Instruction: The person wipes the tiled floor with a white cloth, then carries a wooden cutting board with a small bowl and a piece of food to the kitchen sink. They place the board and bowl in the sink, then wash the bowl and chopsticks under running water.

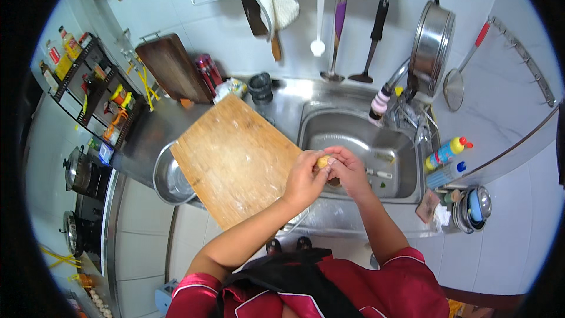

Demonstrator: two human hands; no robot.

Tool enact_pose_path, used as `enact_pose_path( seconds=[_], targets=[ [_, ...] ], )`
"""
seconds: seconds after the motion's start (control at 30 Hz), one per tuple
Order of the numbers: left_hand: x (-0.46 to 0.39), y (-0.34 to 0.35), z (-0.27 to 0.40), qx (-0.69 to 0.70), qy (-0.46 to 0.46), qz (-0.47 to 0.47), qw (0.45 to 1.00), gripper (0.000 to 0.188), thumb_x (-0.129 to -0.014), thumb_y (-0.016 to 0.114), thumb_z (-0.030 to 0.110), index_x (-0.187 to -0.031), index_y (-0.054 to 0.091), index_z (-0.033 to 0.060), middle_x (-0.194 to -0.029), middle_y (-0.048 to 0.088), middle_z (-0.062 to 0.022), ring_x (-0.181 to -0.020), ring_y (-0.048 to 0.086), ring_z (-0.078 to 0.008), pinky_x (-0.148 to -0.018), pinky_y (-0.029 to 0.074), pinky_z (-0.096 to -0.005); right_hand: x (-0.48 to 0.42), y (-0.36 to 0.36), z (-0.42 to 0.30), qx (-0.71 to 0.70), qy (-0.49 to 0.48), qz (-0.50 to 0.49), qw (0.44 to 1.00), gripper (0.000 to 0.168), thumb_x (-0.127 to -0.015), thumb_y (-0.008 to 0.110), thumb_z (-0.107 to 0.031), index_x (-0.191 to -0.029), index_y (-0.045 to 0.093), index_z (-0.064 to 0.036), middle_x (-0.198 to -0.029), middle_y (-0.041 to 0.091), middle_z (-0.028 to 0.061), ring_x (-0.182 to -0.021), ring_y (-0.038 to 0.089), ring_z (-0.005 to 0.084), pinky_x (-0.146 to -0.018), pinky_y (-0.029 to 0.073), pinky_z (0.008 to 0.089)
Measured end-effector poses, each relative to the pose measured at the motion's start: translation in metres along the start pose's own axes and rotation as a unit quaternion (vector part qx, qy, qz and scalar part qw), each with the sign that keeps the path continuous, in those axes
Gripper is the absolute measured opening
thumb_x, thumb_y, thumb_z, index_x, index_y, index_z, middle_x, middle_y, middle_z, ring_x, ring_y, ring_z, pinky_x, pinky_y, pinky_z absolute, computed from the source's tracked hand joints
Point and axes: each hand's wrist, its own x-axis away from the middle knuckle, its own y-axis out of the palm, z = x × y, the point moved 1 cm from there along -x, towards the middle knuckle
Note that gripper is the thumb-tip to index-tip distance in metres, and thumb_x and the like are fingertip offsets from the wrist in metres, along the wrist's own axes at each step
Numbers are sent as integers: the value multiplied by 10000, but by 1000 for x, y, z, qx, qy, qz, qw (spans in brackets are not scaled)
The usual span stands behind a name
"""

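Observation:
A small yellowish piece of food [324, 161], too small to name surely, is held between the fingers of both hands above the left part of the steel sink [353, 117]. My left hand [305, 177] grips it from the left, and my right hand [348, 172] pinches it from the right. Left of the hands lies a wooden cutting board [238, 159] with whitish smears on its surface. A peeler-like tool with a white handle [383, 173] rests in the sink, beside small green scraps.
A steel basin [170, 176] sits partly beneath the board. The faucet [395, 77] reaches over the sink. Detergent bottles [445, 154] and stacked bowls [474, 212] stand at the right. Ladles, a cleaver [254, 15] and a steel pot [432, 48] hang on the wall.

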Motion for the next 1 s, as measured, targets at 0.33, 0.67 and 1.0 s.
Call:
enact_pose_path(
  seconds=[0.33,0.67,1.0],
  targets=[
    [100,-168,-74,91,-227,260,934,383,-831,578,123,-1169,467,-19,-1091,538,-110,-940,527,-161,-803,435,-277,-152,-1,-240,136,-356,116,917,292,-822,562,-113,-1093,514,-14,-876,611,73,-747,592,137,-622,474,252],
    [224,-165,-142,361,-528,297,709,619,-844,541,405,-1260,341,-8,-1167,484,-125,-987,513,-248,-786,444,-356,-295,-67,-330,670,-233,380,594,558,-826,329,-522,-1167,541,-134,-1146,556,142,-1107,481,329,-925,333,476],
    [182,-157,-146,493,-463,226,701,554,-840,539,392,-1182,445,-34,-1098,566,-145,-961,588,-204,-778,505,-308,5,-17,53,401,-154,203,880,548,-785,647,-167,-1210,374,46,-1183,442,164,-1113,430,230,-970,314,346]
  ],
)
